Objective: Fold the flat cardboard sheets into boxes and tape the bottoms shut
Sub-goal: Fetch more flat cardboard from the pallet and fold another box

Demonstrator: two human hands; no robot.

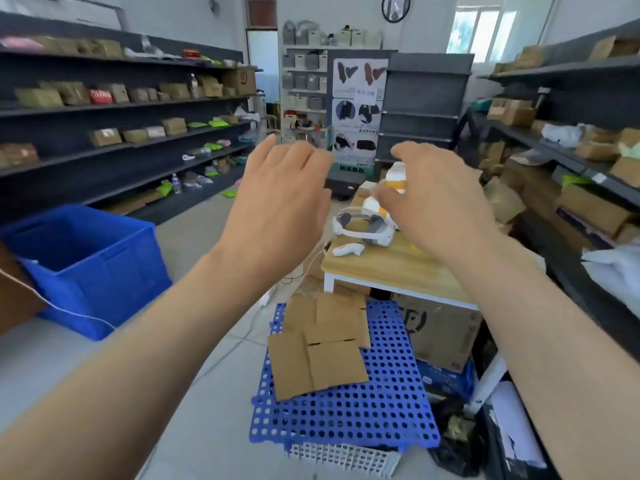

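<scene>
Flat brown cardboard sheets lie in a loose stack on a blue perforated mat on the floor. Both my arms are stretched forward, raised high above the sheets. My left hand is held up with fingers straight and slightly spread, holding nothing. My right hand hovers over the small wooden table, fingers loosely bent, nothing in it. No tape is visible.
A white headset and a white controller sit on the table. A blue crate stands on the left floor. Dark shelves with parcels line both sides. A large printed carton sits under the table.
</scene>
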